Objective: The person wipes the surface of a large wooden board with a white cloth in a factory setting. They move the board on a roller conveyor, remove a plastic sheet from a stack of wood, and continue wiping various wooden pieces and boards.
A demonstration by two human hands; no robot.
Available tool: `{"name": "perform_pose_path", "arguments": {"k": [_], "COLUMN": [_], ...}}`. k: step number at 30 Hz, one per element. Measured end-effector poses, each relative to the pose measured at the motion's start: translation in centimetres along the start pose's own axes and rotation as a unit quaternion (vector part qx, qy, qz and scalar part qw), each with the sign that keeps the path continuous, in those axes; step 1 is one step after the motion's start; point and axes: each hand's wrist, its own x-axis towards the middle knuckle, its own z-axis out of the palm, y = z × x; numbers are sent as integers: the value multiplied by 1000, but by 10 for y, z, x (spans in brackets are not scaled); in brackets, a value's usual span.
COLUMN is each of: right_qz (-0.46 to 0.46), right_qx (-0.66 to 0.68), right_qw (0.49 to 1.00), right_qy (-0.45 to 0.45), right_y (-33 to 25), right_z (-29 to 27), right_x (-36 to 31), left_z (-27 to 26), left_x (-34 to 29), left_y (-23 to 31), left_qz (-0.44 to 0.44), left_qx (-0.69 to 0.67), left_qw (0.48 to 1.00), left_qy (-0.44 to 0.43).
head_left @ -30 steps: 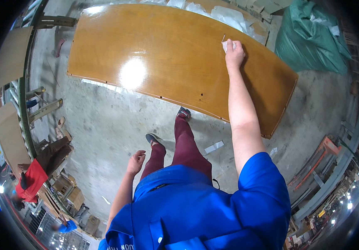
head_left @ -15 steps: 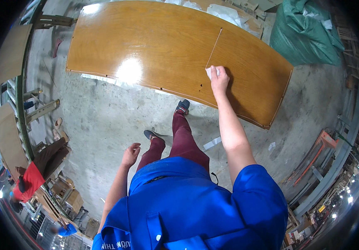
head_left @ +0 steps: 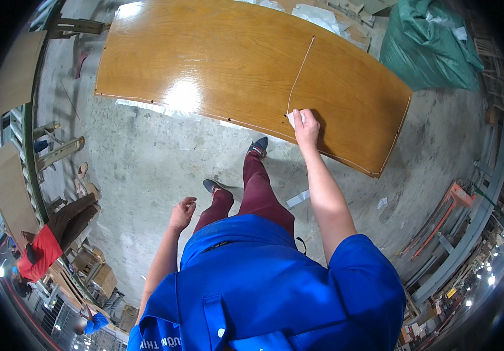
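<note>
Right hand (head_left: 306,130) drawn nearer over panel (head_left: 217,52), arm (head_left: 327,190) outstretched, pinching white piece (head_left: 292,119)

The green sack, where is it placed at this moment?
In the head view, the green sack is at the upper right, beside the right end of the brown panel, farther out than the right hand.

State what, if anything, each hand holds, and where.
Right hand: small white object of unclear kind, gripped by its right side, partly covered. Left hand: nothing visible.

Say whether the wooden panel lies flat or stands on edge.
Lying flat: the wooden panel turns its broad face up to the head camera, the right hand over it.
</note>
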Motion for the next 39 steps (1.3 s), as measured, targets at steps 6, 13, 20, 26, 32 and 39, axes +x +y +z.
{"name": "perform_pose_path", "arguments": {"k": [6, 13, 20, 26, 32, 39], "right_qz": [-16, -48, -81, 217, 185, 345], "right_qx": [-19, -39, -151, 350, 726, 530], "right_qw": [1000, 998, 983, 911, 580, 446], "right_qy": [-8, -23, -67, -19, -321, -634], "right_y": [1, -6, -42, -116, -200, -347], "right_z": [1, -4, -16, -10, 27, 173], "right_x": [-5, -20, -31, -33, -75, -274], "left_z": [-1, 8, 8, -1, 4, 20], "left_x": [-3, -10, -24, -76, -144, -226], "left_y": [7, 4, -23, -76, -153, -323], "left_qz": [-9, 7, 47, 41, 58, -98], "left_qx": [-5, -18, -41, -68, -122, -227], "left_qw": [1000, 1000, 997, 989, 975, 934], "left_qy": [-3, 7, 53, 121, 174, 256]}}
